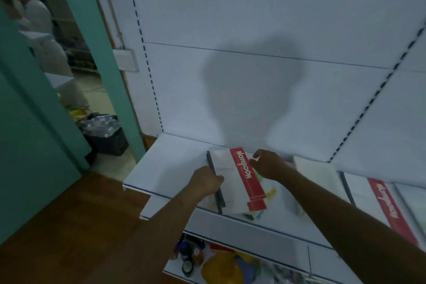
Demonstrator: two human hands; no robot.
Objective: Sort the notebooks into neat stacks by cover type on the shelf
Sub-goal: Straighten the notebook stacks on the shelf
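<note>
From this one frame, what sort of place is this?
Probably a stationery shop or its stockroom: white slotted retail shelving, several identical red-banded notebooks laid out on the shelf, and mixed small goods on the tier below.

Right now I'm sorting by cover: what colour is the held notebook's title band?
Red band with white lettering, head view.

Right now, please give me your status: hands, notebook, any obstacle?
Left hand grips the dark spine edge of the red-banded notebook. Right hand holds its far right side. More notebooks lie to the right. Nothing blocks the shelf.
</note>
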